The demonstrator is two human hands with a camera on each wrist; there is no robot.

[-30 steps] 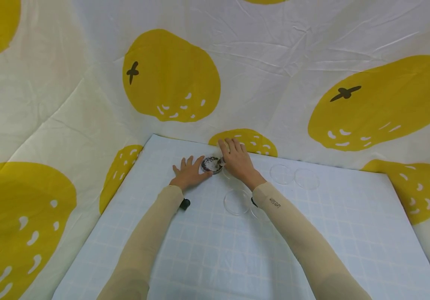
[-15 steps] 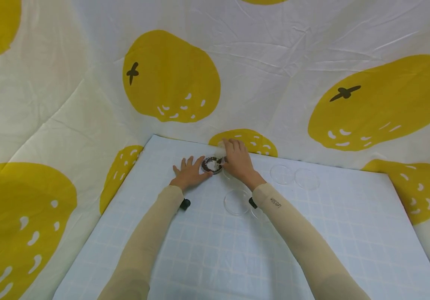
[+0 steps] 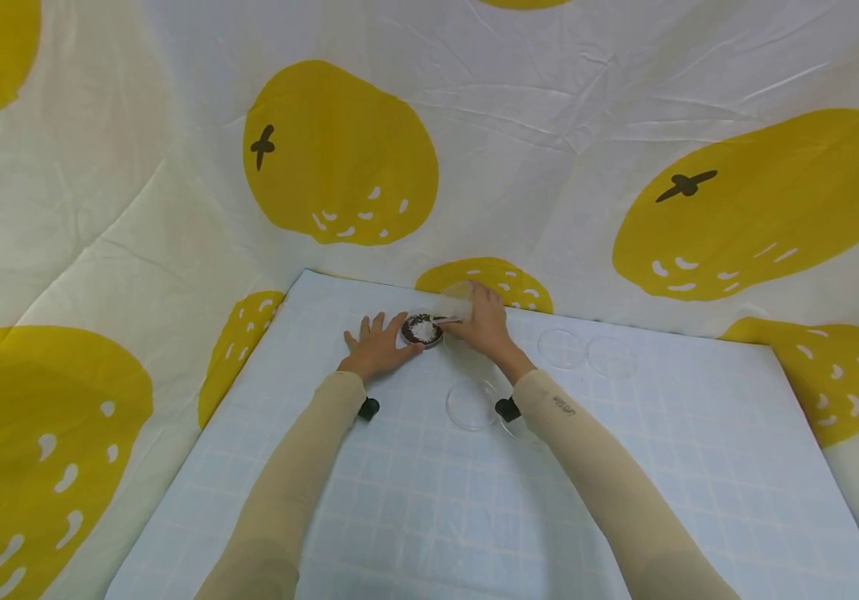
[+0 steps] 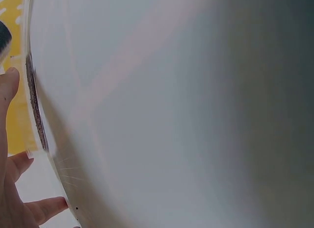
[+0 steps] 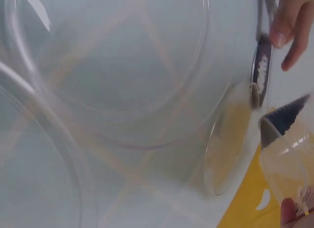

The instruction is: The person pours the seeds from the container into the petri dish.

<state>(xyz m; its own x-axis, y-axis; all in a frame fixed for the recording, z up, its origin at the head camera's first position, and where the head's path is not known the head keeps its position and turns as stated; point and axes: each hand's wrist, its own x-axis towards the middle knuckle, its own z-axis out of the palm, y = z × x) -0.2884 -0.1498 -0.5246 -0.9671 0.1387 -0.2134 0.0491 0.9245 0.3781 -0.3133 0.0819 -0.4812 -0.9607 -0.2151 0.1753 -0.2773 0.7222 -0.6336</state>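
The right grip (image 3: 483,323) clamps a cup (image 3: 455,307), best tilted gently. Beside it, the left grip (image 3: 378,345) clasps the dish (image 3: 432,342).

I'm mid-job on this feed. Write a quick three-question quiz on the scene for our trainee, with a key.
1. Which hand holds the clear cup? A: left. B: right. C: both.
2. True or false: the clear cup is standing upright.
3. What colour is the patch amid the dark material in the dish beside the left hand?

Key:
1. B, the right hand.
2. False; it is tilted, its mouth toward the dish.
3. White.
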